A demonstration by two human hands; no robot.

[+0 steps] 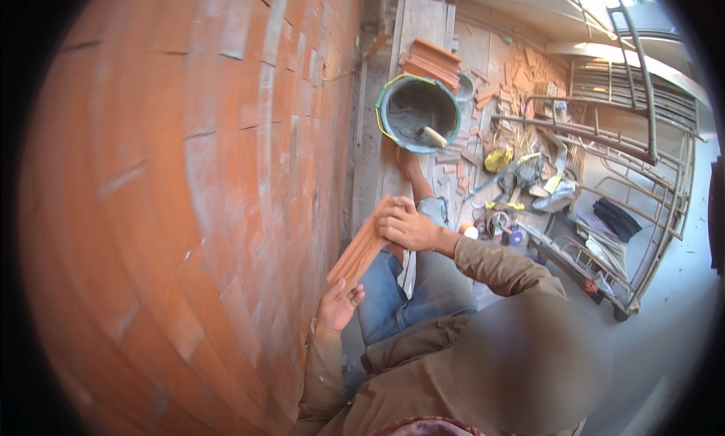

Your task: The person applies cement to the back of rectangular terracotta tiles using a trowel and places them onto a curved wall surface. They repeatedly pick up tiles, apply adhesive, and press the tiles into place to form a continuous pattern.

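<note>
A long, ridged terracotta brick tile (356, 253) is held aslant above my lap, close to the wall on the left. My right hand (408, 224) grips its far upper end, fingers wrapped over the edge. At the near lower end, my left hand (337, 309) pinches the tile between thumb and fingers. Beyond my bent leg stands a bucket (384, 126) with a green rim and yellow edge. Grey mortar (408, 107) fills part of it, and a pale handle (434, 137) sticks up from the mortar; whatever it belongs to is buried.
Orange brick tiles with grey smears cover the wall (226, 171) on my left. A stack of tiles (433, 60) lies on the plank (411, 17) behind the bucket. Broken tile pieces (521, 73) litter the floor, and metal scaffold frames (642, 134) stand to the right.
</note>
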